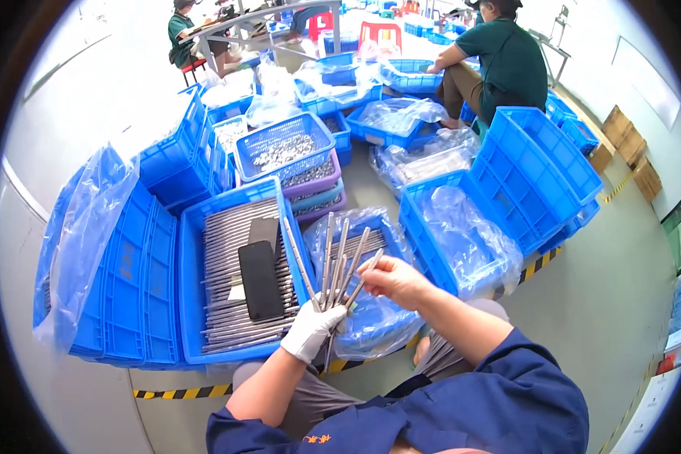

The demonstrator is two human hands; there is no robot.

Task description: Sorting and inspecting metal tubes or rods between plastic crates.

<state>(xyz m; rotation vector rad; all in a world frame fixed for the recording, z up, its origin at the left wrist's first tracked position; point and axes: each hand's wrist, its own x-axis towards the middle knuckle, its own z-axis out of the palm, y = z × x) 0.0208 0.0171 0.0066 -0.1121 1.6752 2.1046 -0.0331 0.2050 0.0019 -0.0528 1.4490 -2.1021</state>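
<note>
My left hand (310,329), in a white glove, is closed round several thin metal rods (333,265) that fan out upward. My bare right hand (390,280) pinches one metal rod (364,280) of the fan near its upper end, its lower end reaching my left hand. Left of my hands, a blue crate (191,280) holds a layer of similar rods. A black phone (260,280) and a dark block (265,233) lie on that layer. Behind the fan, a plastic-lined blue crate (378,329) has more rods in it.
Stacked blue crates (121,287) stand at the left, with a plastic bag over them. Baskets (284,147) of small metal parts are piled ahead. At the right are a plastic-lined crate (461,234) and tall crates (537,178). A co-worker (499,60) sits beyond.
</note>
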